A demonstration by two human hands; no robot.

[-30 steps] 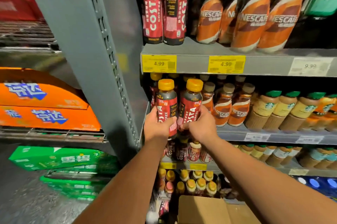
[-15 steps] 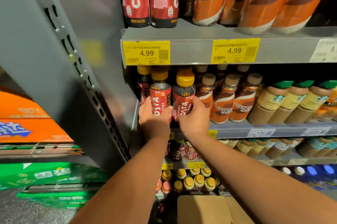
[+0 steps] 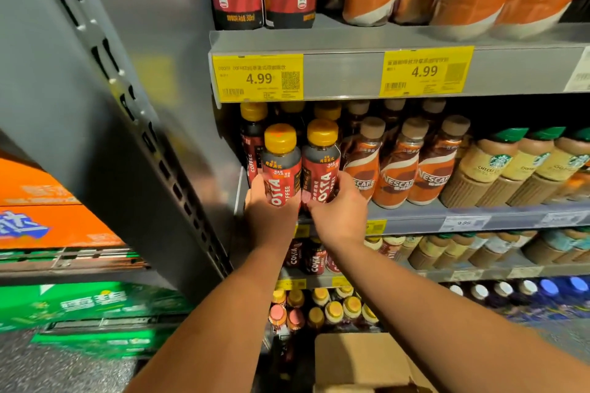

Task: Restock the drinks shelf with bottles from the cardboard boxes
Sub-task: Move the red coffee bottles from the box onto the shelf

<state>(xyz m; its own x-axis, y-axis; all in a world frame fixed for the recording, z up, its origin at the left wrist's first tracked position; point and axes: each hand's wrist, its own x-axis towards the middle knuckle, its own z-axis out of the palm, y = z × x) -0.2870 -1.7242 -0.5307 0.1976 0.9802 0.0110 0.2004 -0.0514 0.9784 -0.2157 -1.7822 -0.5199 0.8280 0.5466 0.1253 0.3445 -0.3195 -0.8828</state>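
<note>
Two small Costa bottles are held, one per hand: the left hand (image 3: 271,217) is wrapped round the lower body of the left Costa bottle (image 3: 281,169), and the right hand (image 3: 340,217) round that of the right Costa bottle (image 3: 321,165). Both bottles are upright, touching side by side, at the near edge of the middle shelf (image 3: 479,217), far-left corner bay, just left of the Nescafé row (image 3: 396,169). Whether the bases are already set down cannot be told; they are hidden by the hands. Handling (judged): full, capped plastic btls, so fairly stiff, modest wt, not fragile. The sleeve label looks smooth, prob. slippery if damp. The grip is best taken low on the body as now, not at the cap, so each btl can be slid back without tipping neighbours. Counts: 2 Costa btls in hand; 3 yellow caps (image 3: 253,111) seen behind them, more may be hidden. Nescafé: 3 in the front rank, approx. 3 brown caps behind. Starbucks bottles (image 3: 488,165): 3 green caps counted at right, the row being cut by the frame edge. 2 yellow price tags (image 3: 258,78) marked 4.99 on the shelf above. 1 cardboard box (image 3: 357,360) at the near bottom edge; contents not seen.
</note>
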